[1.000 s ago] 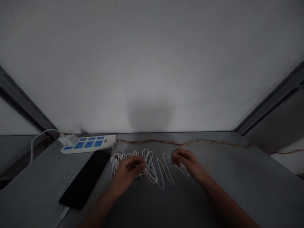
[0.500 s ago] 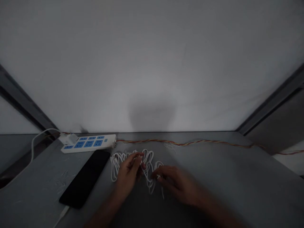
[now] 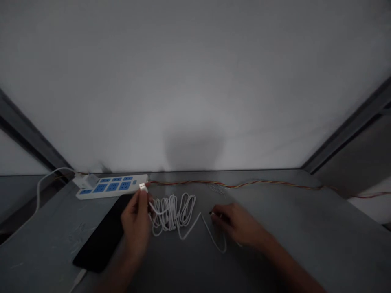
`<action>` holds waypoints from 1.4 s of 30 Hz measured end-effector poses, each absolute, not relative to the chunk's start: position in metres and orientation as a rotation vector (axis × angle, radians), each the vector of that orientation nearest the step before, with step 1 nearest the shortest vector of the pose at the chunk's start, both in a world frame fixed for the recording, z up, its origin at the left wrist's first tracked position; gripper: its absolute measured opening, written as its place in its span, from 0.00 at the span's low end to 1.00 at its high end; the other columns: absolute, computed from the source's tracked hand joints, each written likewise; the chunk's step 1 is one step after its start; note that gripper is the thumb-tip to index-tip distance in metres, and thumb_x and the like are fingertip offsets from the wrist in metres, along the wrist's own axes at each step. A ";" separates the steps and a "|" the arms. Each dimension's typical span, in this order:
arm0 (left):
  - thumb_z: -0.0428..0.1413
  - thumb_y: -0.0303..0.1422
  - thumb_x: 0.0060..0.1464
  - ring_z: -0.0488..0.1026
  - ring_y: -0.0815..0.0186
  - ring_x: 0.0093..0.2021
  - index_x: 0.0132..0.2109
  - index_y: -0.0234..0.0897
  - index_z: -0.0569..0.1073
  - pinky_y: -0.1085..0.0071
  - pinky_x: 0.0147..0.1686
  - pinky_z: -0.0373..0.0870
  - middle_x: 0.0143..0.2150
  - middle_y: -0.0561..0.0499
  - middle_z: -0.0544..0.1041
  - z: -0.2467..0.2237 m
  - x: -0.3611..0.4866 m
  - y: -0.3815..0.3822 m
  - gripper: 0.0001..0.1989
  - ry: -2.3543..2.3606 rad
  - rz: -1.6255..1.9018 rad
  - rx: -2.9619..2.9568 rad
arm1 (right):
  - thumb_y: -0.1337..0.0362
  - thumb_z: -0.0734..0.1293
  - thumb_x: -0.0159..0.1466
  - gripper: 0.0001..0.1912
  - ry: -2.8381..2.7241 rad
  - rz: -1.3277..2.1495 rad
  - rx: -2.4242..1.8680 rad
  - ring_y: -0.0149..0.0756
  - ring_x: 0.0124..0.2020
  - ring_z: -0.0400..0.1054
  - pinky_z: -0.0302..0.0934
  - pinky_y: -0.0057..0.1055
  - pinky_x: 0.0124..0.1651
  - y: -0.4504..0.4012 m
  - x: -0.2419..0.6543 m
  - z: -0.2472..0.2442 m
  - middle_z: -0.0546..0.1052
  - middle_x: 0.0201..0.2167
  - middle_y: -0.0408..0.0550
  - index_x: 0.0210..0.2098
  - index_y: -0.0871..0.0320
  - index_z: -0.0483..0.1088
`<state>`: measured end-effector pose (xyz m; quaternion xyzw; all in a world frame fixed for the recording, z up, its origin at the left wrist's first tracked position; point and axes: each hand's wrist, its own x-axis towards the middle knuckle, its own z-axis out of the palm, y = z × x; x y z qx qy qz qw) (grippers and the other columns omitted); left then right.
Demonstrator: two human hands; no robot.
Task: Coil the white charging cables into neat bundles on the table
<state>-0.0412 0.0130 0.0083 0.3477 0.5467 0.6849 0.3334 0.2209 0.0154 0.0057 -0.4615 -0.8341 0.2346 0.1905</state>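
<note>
The left hand [image 3: 137,217] pinches a white plug [image 3: 142,186] between thumb and fingers, its metal end pointing up and away; the right hand [image 3: 236,221] has its fingertips together on a small dark-tipped piece [image 3: 211,213], too dim to name for sure. The white cable [image 3: 172,211] lies in loose loops on the bench [image 3: 305,228], just right of the left grip, with a slack strand trailing toward the right grip. Those loops look like the main risk: nothing visible binds them, so a pull from either hand could draw one loop through another and tighten a knot. The left grip also hangs close to two things that could get in the way: the black phone [image 3: 99,244], partly beneath that hand, could be nudged by the wrist, and the power strip [image 3: 113,188], just beyond the plug, could be knocked. A light pinch might let the right hand's small piece slip, since only the fingertips seem to hold it.
</note>
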 end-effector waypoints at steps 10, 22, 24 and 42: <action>0.57 0.43 0.57 0.73 0.68 0.25 0.44 0.38 0.80 0.75 0.24 0.69 0.30 0.49 0.81 0.001 -0.035 0.005 0.16 1.230 1.119 1.560 | 0.50 0.66 0.65 0.16 -1.821 0.976 -1.021 0.32 0.28 0.63 0.56 0.27 0.29 0.023 0.226 0.001 0.71 0.27 0.46 0.35 0.56 0.78; 0.59 0.34 0.57 0.80 0.64 0.39 0.42 0.46 0.81 0.72 0.38 0.76 0.42 0.51 0.83 0.009 -0.036 0.000 0.08 1.189 1.359 2.115 | 0.55 0.69 0.64 0.12 -1.739 0.938 -0.940 0.29 0.23 0.70 0.67 0.25 0.23 0.011 0.218 0.010 0.75 0.33 0.50 0.38 0.55 0.80; 0.58 0.34 0.57 0.80 0.64 0.39 0.42 0.46 0.81 0.73 0.37 0.76 0.42 0.51 0.82 0.008 -0.037 0.001 0.08 1.153 1.351 2.159 | 0.55 0.68 0.65 0.12 -1.775 0.875 -0.963 0.30 0.24 0.70 0.66 0.25 0.23 0.012 0.218 0.005 0.76 0.34 0.50 0.39 0.55 0.80; 0.52 0.34 0.62 0.79 0.65 0.42 0.46 0.43 0.79 0.72 0.41 0.76 0.45 0.49 0.81 0.000 -0.043 0.007 0.11 1.202 0.999 2.363 | 0.57 0.66 0.66 0.10 -1.974 0.763 -1.073 0.33 0.28 0.71 0.62 0.25 0.27 0.018 0.218 -0.005 0.79 0.35 0.48 0.39 0.52 0.79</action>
